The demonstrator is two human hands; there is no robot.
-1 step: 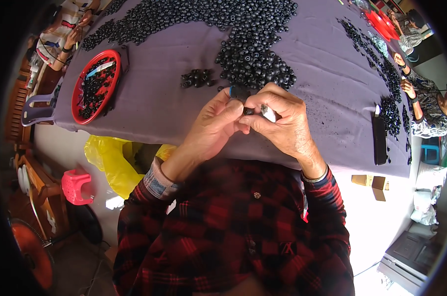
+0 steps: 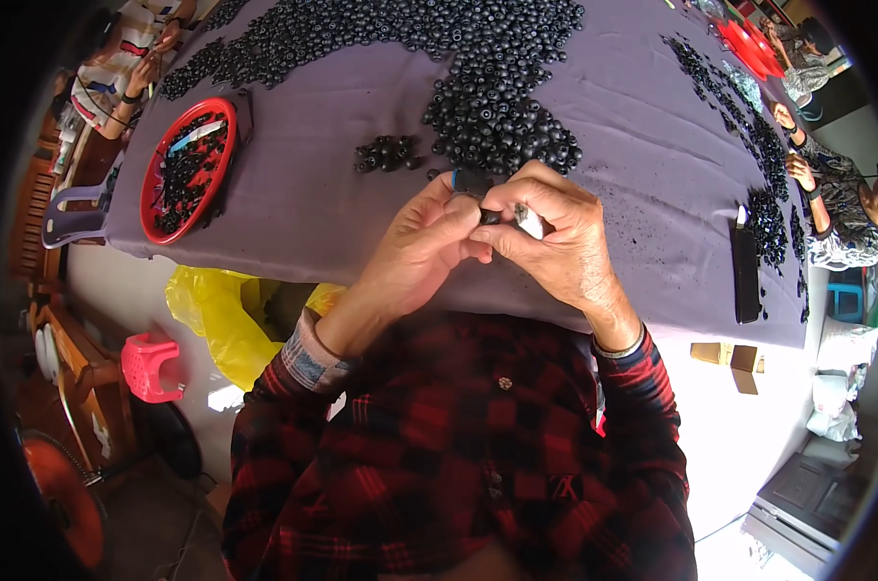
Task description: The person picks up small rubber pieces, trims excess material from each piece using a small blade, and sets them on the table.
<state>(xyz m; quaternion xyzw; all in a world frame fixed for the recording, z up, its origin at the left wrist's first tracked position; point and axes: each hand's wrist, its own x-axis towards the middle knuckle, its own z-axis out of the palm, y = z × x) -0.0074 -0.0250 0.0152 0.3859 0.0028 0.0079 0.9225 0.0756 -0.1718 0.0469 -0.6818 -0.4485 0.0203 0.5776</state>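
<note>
My left hand [image 2: 427,237] and my right hand [image 2: 560,232] meet above the near edge of the purple cloth. Between my left thumb and fingers is pinched a small black bead-like piece [image 2: 489,218], which my right thumb and forefinger also touch. A white object [image 2: 529,222] with a dark tip sticks out of my curled right fingers; its kind is not clear. A black wrap with a blue edge [image 2: 472,182] shows at my left fingertips. Just beyond my hands lies a big heap of round black bead-like pieces [image 2: 502,116], with a small cluster [image 2: 387,153] to its left.
A red basin [image 2: 231,145] with black bits stands at the left on the purple cloth [image 2: 303,184]. A black oblong case [image 2: 746,271] lies at the right. Co-workers sit at both sides. Below the table edge are a yellow bag [image 2: 216,310] and a pink stool [image 2: 150,368].
The white object and the black piece in my fingers have shifted very slightly to the right. All else stays in place.
</note>
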